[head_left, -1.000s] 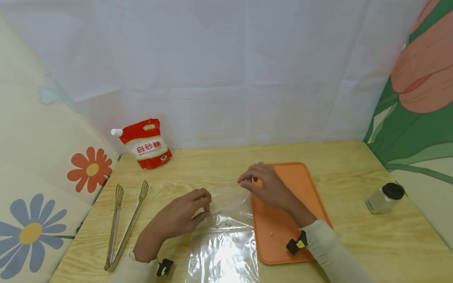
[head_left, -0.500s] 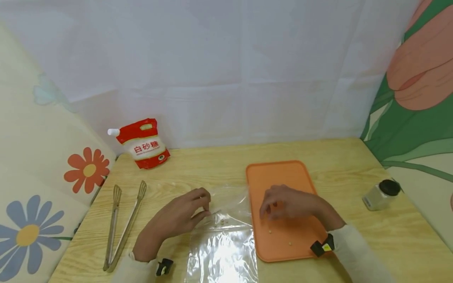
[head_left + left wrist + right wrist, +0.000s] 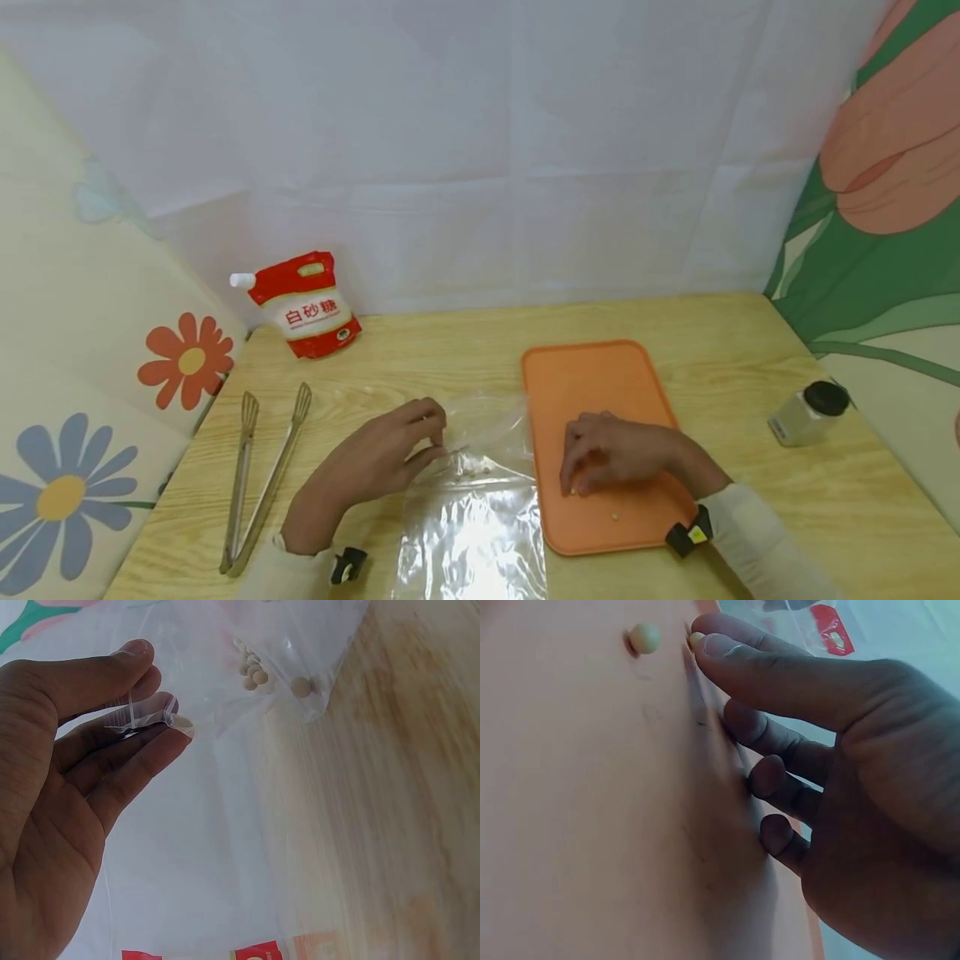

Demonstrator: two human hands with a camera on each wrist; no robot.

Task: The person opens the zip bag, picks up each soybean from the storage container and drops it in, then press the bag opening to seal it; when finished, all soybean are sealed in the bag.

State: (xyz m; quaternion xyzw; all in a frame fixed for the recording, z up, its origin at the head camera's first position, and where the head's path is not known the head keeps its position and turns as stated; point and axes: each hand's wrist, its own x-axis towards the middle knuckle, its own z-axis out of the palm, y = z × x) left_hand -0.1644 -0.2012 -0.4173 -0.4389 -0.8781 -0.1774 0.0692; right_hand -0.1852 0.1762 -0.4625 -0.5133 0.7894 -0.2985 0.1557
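My left hand [image 3: 390,442] pinches the mouth of a clear zip bag [image 3: 472,542] lying flat on the table. Several small pale soybeans [image 3: 255,675] show inside the bag in the left wrist view. Over the orange tray [image 3: 588,375], my right hand [image 3: 626,454] has its thumb and index fingertips around one soybean [image 3: 697,640], low at the tray surface. Its other fingers are loosely bent. Another soybean [image 3: 645,637] lies on the tray close by, beyond the thumb tip.
Metal tongs [image 3: 262,487] lie spread at the left. A red and white sugar pouch [image 3: 307,308] stands at the back left. On the right there is a jar with a black lid [image 3: 806,412]. White cloth [image 3: 480,167] hangs behind the wooden table [image 3: 442,350].
My right hand has moved from above the bag's mouth to the tray, then down onto a soybean there. The left hand keeps its place at the bag.
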